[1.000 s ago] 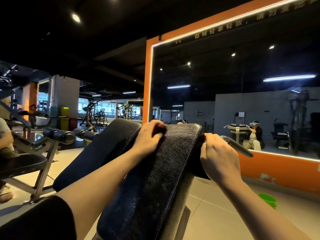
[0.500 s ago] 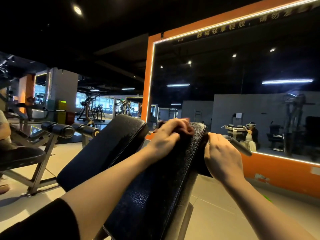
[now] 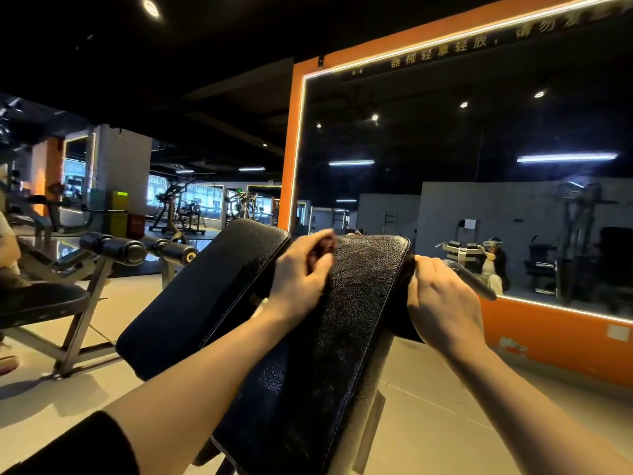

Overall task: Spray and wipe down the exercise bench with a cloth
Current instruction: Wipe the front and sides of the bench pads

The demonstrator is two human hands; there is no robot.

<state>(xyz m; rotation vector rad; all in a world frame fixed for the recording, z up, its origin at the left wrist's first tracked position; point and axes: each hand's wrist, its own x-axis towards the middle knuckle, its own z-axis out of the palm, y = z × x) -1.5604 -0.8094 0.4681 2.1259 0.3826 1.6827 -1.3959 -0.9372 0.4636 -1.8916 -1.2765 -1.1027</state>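
Two black textured-leather bench pads (image 3: pixel 346 323) tilt before me. My left hand (image 3: pixel 301 272), back from the pad's top centre to its left edge, clutches a dark bunched cloth (image 3: pixel 320 250); my right hand (image 3: pixel 442 299) still grips the right edge.

Black pebble-grained bench pad (image 3: pixel 346 323), dark reddish cloth (image 3: pixel 320 250) (blurred), orange mirror frame (image 3: pixel 291 149), beige floor tiles (image 3: pixel 428 423)
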